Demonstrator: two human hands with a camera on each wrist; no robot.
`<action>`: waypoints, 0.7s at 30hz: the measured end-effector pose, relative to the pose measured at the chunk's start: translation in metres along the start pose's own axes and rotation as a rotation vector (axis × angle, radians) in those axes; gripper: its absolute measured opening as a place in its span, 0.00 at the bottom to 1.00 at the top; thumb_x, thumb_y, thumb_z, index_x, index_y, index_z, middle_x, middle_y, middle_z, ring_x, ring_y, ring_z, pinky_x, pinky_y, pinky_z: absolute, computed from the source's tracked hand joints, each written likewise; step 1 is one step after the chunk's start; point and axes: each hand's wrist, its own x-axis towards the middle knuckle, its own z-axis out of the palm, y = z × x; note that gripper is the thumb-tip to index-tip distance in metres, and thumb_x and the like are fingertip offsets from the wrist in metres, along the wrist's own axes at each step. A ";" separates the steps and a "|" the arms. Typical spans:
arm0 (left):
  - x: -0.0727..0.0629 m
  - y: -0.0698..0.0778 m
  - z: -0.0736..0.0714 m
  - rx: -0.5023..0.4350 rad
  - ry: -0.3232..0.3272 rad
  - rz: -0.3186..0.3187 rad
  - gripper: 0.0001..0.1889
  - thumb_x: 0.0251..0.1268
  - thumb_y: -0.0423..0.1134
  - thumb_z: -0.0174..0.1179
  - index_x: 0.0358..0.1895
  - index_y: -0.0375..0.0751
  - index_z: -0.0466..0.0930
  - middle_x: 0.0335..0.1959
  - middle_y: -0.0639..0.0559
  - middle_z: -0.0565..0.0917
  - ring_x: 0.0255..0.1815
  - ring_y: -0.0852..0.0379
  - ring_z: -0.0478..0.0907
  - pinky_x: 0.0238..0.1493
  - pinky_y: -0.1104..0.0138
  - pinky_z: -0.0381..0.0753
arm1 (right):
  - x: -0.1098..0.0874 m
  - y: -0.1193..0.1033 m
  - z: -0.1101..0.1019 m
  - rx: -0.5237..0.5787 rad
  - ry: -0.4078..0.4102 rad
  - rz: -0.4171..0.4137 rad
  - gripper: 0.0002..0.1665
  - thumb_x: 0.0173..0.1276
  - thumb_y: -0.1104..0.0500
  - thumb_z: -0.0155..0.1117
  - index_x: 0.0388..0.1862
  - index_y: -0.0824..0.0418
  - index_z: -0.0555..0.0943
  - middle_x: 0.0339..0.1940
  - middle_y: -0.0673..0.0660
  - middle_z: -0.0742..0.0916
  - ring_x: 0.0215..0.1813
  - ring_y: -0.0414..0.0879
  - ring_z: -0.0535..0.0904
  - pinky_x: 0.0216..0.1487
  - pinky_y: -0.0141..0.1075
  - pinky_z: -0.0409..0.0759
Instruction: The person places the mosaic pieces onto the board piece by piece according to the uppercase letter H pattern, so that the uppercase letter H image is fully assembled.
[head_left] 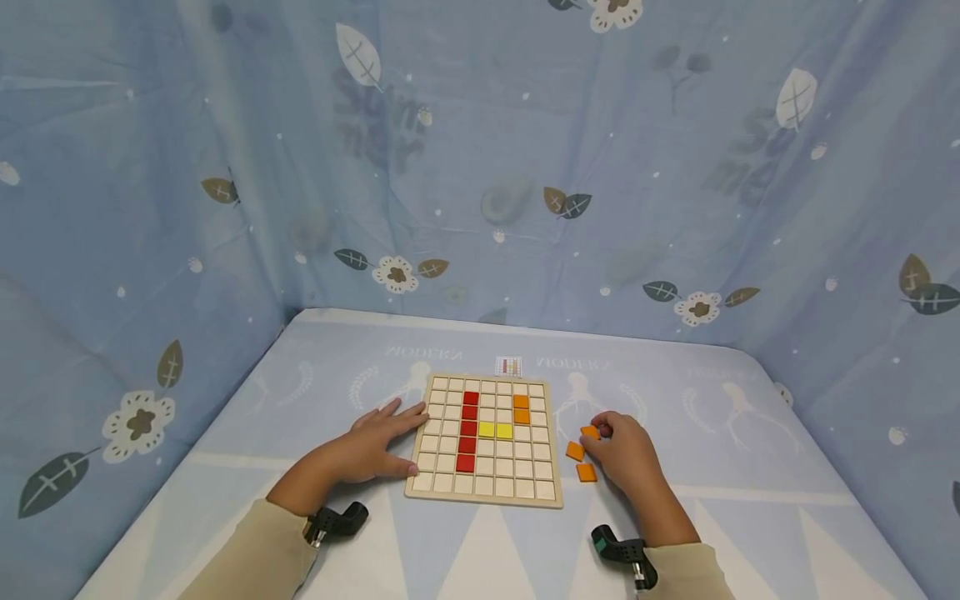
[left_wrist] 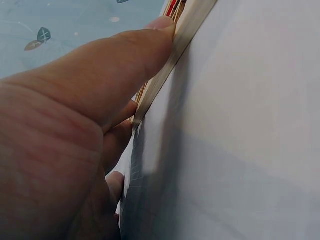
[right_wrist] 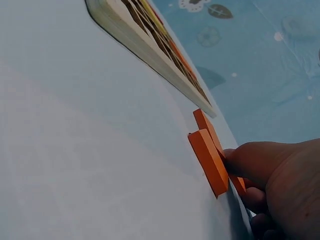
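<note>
A wooden grid board (head_left: 483, 499) lies on the table with white squares, a column of several red tiles (head_left: 468, 427), two yellow tiles (head_left: 495, 430) and two orange tiles (head_left: 521, 409). My left hand (head_left: 367, 446) rests at the board's left edge, fingers spread; its thumb (left_wrist: 145, 50) touches the rim in the left wrist view. Right of the board, my right hand (head_left: 624, 450) pinches an orange tile (head_left: 590, 432) between thumb and fingers, low over the table. Two more loose orange tiles, one nearer the board (head_left: 575, 451) and one in front (head_left: 587, 472), lie beside that hand.
A small card with a coloured grid pattern (head_left: 508, 367) lies just behind the board. The table (head_left: 750, 433) wears a pale blue and white printed cloth. Blue patterned curtains (head_left: 495, 167) stand around its back and sides.
</note>
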 end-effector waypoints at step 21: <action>0.000 -0.002 0.002 -0.012 0.013 0.008 0.49 0.62 0.60 0.73 0.84 0.52 0.60 0.87 0.53 0.53 0.88 0.34 0.36 0.79 0.30 0.39 | 0.000 -0.006 -0.001 0.053 0.012 0.053 0.21 0.70 0.51 0.73 0.53 0.64 0.84 0.44 0.58 0.85 0.45 0.53 0.78 0.49 0.48 0.80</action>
